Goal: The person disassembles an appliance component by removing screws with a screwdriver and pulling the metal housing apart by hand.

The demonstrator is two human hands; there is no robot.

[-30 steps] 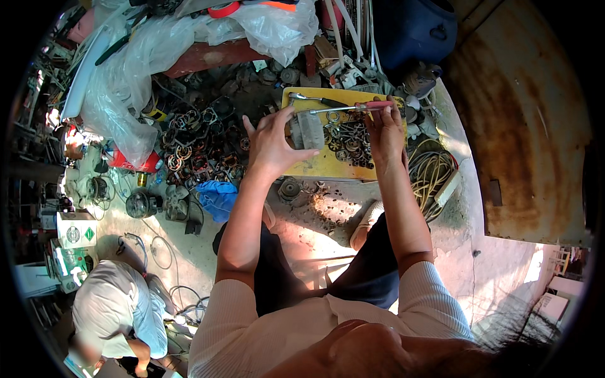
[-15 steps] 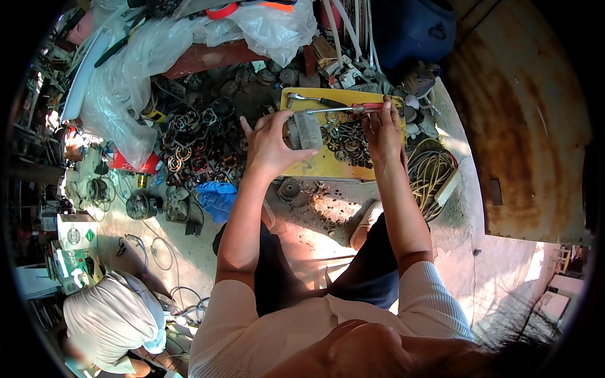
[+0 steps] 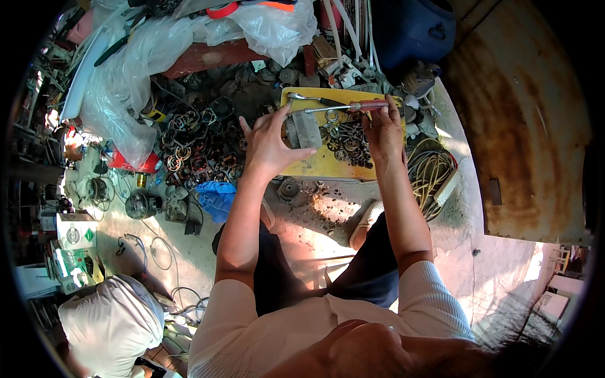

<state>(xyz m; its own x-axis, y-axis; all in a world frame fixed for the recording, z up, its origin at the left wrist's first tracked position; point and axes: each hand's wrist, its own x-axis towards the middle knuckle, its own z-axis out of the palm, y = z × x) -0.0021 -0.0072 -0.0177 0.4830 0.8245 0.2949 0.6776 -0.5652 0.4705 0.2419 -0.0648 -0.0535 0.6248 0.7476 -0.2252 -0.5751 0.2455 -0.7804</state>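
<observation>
On a yellow board (image 3: 302, 170) stands a grey, blocky metal part (image 3: 307, 130), which looks like a motor housing. My left hand (image 3: 267, 142) grips it from the left, thumb at the near side and fingers at the far side. A screwdriver (image 3: 367, 106) with a red handle is held in the fingers of my right hand (image 3: 385, 131). Its long shank points left, and the tip meets the far edge of the metal part. Just beyond lies a ratchet wrench (image 3: 305, 97) with a dark handle. Bolts and rings (image 3: 350, 142) are heaped between my hands on the board.
Loose metal rings and motor parts (image 3: 189, 145) cover the ground at left. A coiled yellow cable (image 3: 432, 167) lies right of the board. Behind are plastic sheeting (image 3: 170, 53) and a blue barrel (image 3: 413, 31). Another person (image 3: 113, 324) is bent over at the lower left.
The screwdriver and my right hand have shifted very slightly, the handle a little to the left. My left hand keeps its hold on the metal part. The other person has moved slightly left and down.
</observation>
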